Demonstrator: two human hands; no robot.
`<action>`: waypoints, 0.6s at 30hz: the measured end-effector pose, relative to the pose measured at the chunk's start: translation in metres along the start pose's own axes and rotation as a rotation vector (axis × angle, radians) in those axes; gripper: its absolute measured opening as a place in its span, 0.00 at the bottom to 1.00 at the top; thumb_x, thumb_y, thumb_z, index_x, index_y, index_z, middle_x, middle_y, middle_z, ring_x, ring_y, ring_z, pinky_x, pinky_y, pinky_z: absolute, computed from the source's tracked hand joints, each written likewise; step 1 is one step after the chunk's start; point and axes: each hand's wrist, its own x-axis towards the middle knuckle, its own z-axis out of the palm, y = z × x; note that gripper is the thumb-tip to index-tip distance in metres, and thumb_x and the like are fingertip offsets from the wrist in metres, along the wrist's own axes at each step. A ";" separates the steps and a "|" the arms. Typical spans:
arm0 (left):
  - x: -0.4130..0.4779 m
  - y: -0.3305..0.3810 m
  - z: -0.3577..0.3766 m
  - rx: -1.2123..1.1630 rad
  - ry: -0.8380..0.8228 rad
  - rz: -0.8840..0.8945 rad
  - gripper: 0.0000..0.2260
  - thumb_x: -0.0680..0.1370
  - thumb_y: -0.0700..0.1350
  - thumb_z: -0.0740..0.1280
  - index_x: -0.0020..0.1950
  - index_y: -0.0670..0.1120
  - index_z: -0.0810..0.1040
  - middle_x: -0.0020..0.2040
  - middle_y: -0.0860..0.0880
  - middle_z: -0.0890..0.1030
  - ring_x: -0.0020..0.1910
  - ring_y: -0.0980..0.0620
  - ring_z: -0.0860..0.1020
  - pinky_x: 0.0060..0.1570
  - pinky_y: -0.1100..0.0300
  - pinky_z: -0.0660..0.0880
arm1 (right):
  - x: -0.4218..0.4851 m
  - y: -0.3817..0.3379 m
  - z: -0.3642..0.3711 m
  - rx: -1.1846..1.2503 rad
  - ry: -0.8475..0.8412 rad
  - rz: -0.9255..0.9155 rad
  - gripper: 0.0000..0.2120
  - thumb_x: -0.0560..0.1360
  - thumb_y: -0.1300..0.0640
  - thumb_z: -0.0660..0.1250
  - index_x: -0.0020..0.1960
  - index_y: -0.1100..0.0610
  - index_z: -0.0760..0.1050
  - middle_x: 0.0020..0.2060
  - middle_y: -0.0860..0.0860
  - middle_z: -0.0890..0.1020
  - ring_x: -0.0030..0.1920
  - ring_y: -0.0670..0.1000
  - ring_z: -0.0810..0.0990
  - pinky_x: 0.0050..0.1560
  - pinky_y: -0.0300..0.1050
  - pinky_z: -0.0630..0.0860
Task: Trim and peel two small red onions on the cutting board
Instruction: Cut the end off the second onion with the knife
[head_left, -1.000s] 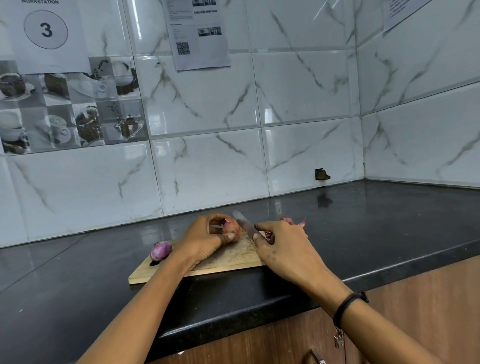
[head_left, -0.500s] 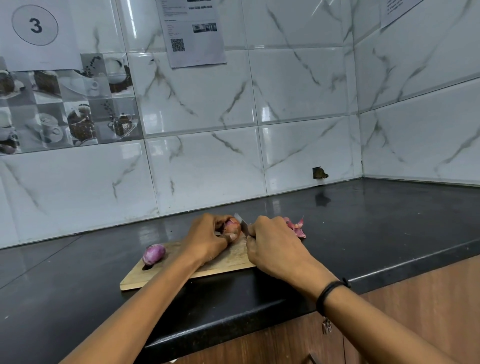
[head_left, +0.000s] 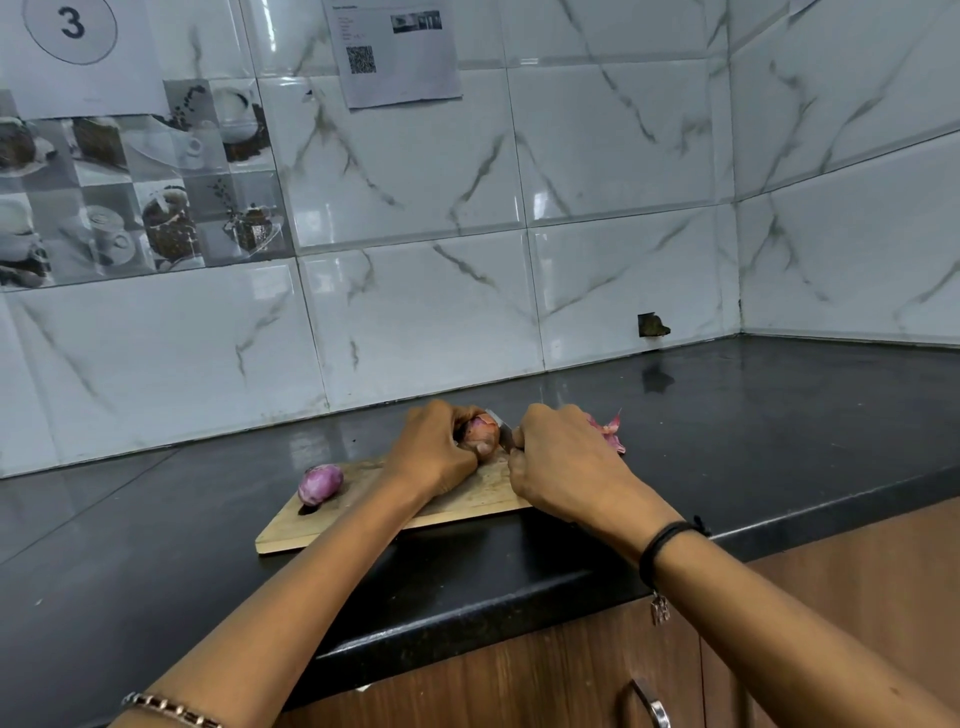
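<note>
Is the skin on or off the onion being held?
On: the held onion looks papery brown; the loose onion on the board is shiny purple.

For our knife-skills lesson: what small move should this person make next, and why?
Probably press the knife down through the end of the held onion: the left hand grips it on the cutting board, and the right hand holds the blade against that end.

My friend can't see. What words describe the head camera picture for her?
A left hand grips a red-brown onion over a wooden cutting board while the right hand holds a silver knife blade against it. A second, purple onion lies at the board's left end, and pink peel scraps sit on the black countertop behind the right hand.
</note>
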 end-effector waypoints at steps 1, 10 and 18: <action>0.001 0.000 0.000 0.003 0.000 -0.001 0.15 0.74 0.34 0.67 0.45 0.56 0.82 0.41 0.54 0.84 0.45 0.60 0.80 0.39 0.81 0.68 | -0.002 -0.002 -0.002 -0.010 0.006 -0.001 0.07 0.79 0.58 0.63 0.44 0.56 0.67 0.44 0.55 0.70 0.55 0.63 0.77 0.46 0.46 0.67; 0.003 -0.003 0.003 0.047 0.010 -0.011 0.12 0.72 0.34 0.66 0.35 0.50 0.78 0.33 0.51 0.78 0.47 0.48 0.81 0.41 0.71 0.68 | -0.008 -0.010 -0.005 -0.118 0.027 -0.009 0.11 0.81 0.59 0.62 0.62 0.60 0.71 0.61 0.59 0.74 0.62 0.62 0.76 0.48 0.47 0.67; 0.005 -0.007 0.004 0.050 0.025 -0.004 0.14 0.73 0.36 0.67 0.32 0.52 0.75 0.30 0.53 0.76 0.42 0.57 0.76 0.37 0.74 0.66 | -0.019 -0.015 -0.006 -0.183 0.022 -0.028 0.09 0.81 0.61 0.60 0.61 0.60 0.71 0.60 0.59 0.74 0.62 0.63 0.75 0.47 0.48 0.67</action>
